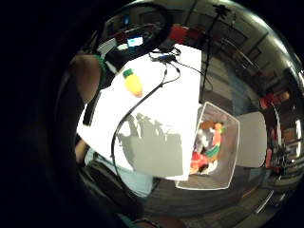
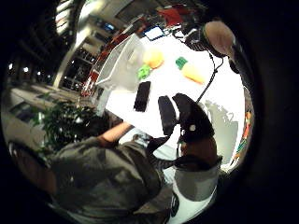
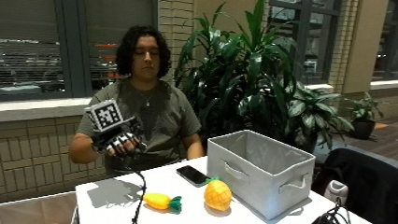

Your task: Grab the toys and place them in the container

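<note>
My gloved right hand (image 3: 121,141) hangs in the air above the left part of the white table (image 3: 112,198), fingers relaxed and holding nothing. Its spread shadow falls on the table (image 1: 156,147). A yellow-orange toy carrot (image 3: 159,201) with a green top lies on the table below and to the right of the hand; it also shows in both palm views, as the carrot (image 1: 133,83) and the carrot (image 2: 192,73). A toy pineapple (image 3: 217,194) stands against the grey fabric container (image 3: 261,172). The container's floor is hidden.
A black phone (image 3: 193,175) lies between the person and the container. A black cable (image 3: 140,196) runs down from the glove across the table. Beside the table, a clear bin (image 1: 228,142) holds several colourful toys. Large plants stand behind.
</note>
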